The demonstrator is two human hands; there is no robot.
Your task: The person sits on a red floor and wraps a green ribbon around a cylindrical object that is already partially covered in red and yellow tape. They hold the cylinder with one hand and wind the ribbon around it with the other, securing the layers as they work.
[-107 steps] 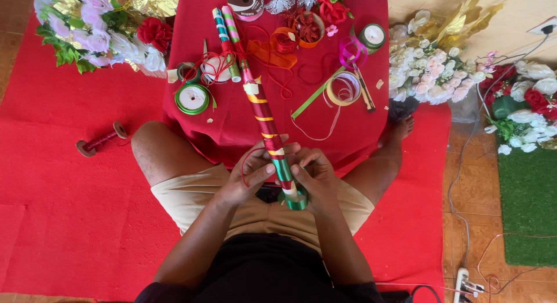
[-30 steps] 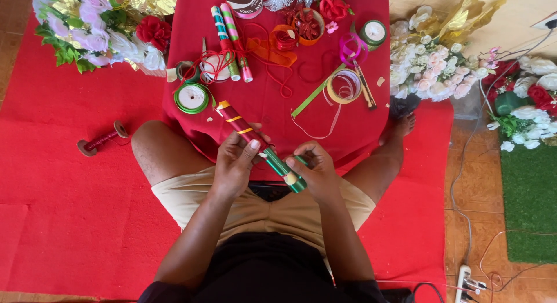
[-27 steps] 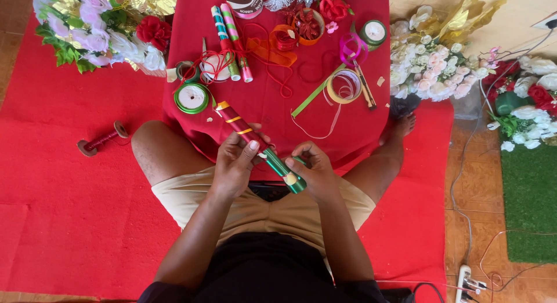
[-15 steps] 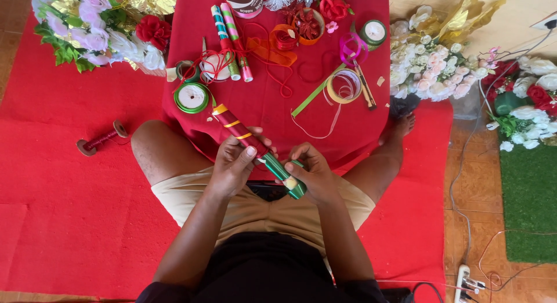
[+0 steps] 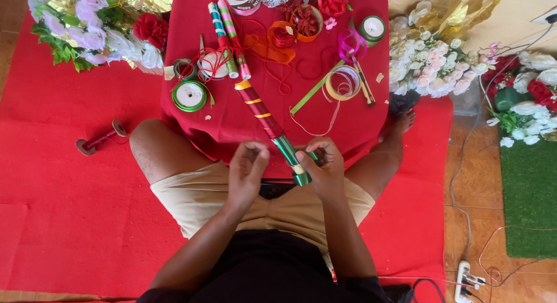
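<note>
The person sits cross-legged on a red cloth (image 5: 69,222), knees spread, with a small table draped in red cloth (image 5: 371,100) in front of them at upper centre of the frame. Just below the middle of the frame the right hand (image 5: 322,167) is closed around the near end of a ribbon-wrapped stick (image 5: 268,122), its fingers curled over the shiny green part while the thumb presses from the side. The stick slants up and to the left from that grip; its far part is wound in red with gold bands and lies across the table's front edge. The left hand (image 5: 246,172) sits just beside the stick on its left, fingers bent and fingertips drawn together; something thin may be pinched there, but I cannot tell for sure, and it does not seem to touch the stick.

On the table, upper left of the stick, a green ribbon spool (image 5: 190,95) lies flat, and two more wrapped sticks (image 5: 227,33) lie side by side towards the top. A roll of clear tape (image 5: 342,82) lies to the right, with another green spool (image 5: 372,28) near the upper right corner. White artificial flowers (image 5: 432,65) are heaped at the right of the table, and a bunch of pink and white flowers (image 5: 87,30) fills the upper left corner. A dark red thread bobbin (image 5: 100,139) lies on the cloth at the left.
</note>
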